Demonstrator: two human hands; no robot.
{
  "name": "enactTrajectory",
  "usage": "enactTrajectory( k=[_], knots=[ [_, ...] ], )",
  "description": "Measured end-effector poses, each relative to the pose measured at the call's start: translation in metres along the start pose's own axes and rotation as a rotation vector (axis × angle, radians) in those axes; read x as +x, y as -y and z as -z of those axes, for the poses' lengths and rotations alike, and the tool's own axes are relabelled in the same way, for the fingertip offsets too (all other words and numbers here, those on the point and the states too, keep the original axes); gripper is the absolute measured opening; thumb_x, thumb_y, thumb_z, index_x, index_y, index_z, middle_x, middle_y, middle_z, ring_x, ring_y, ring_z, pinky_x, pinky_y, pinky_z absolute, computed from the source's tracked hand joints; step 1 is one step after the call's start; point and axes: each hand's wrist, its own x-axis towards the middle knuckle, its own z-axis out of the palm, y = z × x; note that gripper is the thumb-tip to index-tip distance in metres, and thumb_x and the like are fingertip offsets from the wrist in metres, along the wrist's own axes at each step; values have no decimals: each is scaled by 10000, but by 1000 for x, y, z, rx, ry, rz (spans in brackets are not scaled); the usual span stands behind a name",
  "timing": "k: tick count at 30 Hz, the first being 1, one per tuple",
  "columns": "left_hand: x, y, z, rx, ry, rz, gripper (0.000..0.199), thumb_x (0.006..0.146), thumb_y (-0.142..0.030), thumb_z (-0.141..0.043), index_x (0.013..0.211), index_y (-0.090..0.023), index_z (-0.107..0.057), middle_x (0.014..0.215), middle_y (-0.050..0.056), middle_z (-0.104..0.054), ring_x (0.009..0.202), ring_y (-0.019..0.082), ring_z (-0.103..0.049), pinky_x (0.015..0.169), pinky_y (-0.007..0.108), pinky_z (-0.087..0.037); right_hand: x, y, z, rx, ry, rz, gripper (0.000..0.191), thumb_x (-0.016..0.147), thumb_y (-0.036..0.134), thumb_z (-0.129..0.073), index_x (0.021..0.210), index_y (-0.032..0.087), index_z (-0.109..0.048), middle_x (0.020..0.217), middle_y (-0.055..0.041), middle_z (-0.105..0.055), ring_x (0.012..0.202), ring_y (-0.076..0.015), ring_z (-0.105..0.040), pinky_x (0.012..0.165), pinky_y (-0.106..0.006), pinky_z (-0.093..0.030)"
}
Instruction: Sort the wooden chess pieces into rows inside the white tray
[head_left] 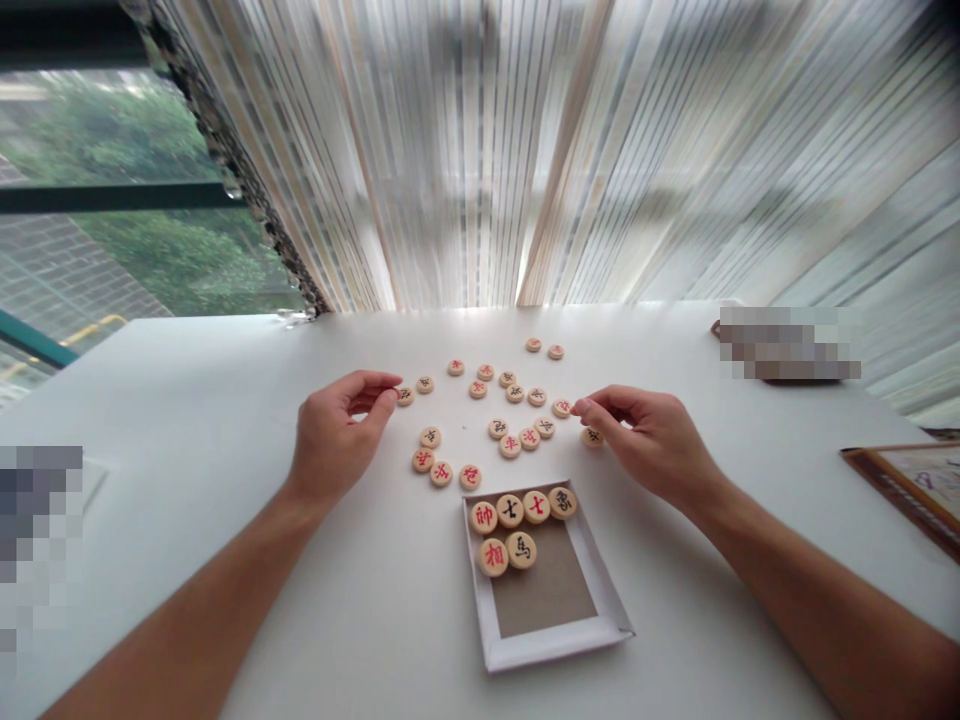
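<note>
Round wooden pieces with red or black characters lie scattered on the white table (360, 580). My left hand (341, 425) is at a black-marked piece (406, 396) at the left of the group, its thumb and fingertips curved round the near side, with a gap between them. My right hand (637, 435) has thumb and forefinger pinched together at the edge of a red-marked piece (562, 408); another piece (592, 437) lies partly under its fingers. Nearer me, a shallow white box (555, 643) holds several pieces in two rows, such as a black-marked one (521, 550).
A striped curtain (465, 150) hangs behind the table, beside a window (135, 180) on the left. A pixelated dark-brown object (787, 350) lies at the back right, and a brown-framed item (907, 490) sits at the right edge. Something pixelated (34, 530) is at the far left.
</note>
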Motion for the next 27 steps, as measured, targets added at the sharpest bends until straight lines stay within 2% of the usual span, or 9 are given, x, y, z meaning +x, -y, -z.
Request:
enactTrajectory(
  k=[13,18,24,27],
  knots=[
    [-13,-8,-9,51,101,-41,262,898,-382,-705,1035,-195,-827,1017,73,-852,903,250,-799,762,322,-621,4,-6,3,-26,-36,-5,385,938,496,-667,839,162,-831,679,-41,-711,597,-169,-542,572,-303,-392],
    [-16,-8,-13,45,138,-70,264,901,-378,-688,1031,-193,-824,1003,72,-846,884,246,-791,715,308,-615,9,-14,3,4,-50,-40,393,924,507,-669,855,157,-834,712,-56,-735,608,-176,-559,570,-308,-390],
    [-17,-11,-12,64,135,-111,260,901,-353,-667,1026,-188,-824,988,70,-846,859,236,-788,627,273,-582,28,-35,5,16,-89,-103,378,895,501,-681,920,155,-832,844,-93,-798,734,-211,-662,685,-333,-497],
    [-17,-11,-12,74,129,-127,245,906,-333,-663,1020,-188,-824,986,71,-848,868,238,-792,623,271,-575,45,-42,6,1,-92,-134,421,885,509,-690,1009,132,-830,860,-104,-802,744,-211,-677,674,-332,-509]
  ],
)
